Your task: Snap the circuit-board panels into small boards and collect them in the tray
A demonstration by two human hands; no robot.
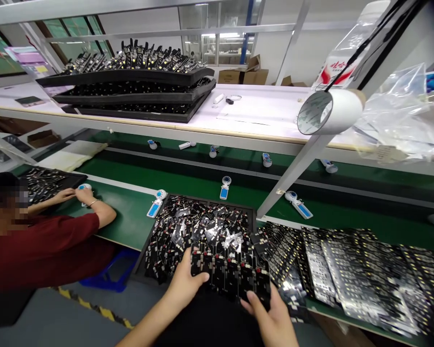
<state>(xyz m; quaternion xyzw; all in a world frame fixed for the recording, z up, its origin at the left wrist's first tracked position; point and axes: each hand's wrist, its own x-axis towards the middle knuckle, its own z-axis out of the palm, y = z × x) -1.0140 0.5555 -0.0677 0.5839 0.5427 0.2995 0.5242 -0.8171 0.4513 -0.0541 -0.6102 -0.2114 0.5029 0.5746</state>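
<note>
Left hand point(183, 285) and right hand point(268, 319) held a black circuit-board panel point(227, 270) at bottom centre of the frame, over the near part of a black tray point(202, 198). Left thumb point(202, 276) pressed on the panel's left edge; the other left fingers were hidden, so spread or together cannot be told. Right fingers point(252, 300) curled over the lower edge, pinching it (right thumb not clearly visible).

Tray was heaped with loose circuit boards point(202, 236). More boards point(361, 279) lay lower right. At left, a co-worker in a maroon shirt point(39, 250) had both hands point(83, 195) on a green conveyor belt point(126, 217). Stacked black trays point(130, 91) sat upper left; a tape roll point(329, 112) hung upper right.
</note>
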